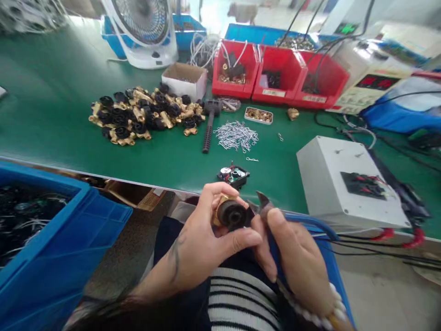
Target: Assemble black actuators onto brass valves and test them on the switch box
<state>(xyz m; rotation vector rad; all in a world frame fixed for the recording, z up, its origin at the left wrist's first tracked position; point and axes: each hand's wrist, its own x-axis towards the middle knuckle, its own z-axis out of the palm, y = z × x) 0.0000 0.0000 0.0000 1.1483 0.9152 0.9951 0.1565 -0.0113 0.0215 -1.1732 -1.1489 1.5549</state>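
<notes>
Head view: my left hand (195,239) is closed around a brass-and-black fitting (233,214), its round black end exposed between thumb and fingers. The fitting is held just off the near edge of the green bench (165,168), above my lap. My right hand (299,253) is gripping a blue-handled tool (264,204), its dark pointed tip beside the fitting; whether they touch, I cannot tell. On the bench immediately beyond my hands lies a small open circuit module (233,175). Behind it are a scatter of wire clips (237,135), a black T-shaped tool (208,131) and, to the left, a heap of similar fittings (144,115). A grey box (330,174) stands at right.
</notes>
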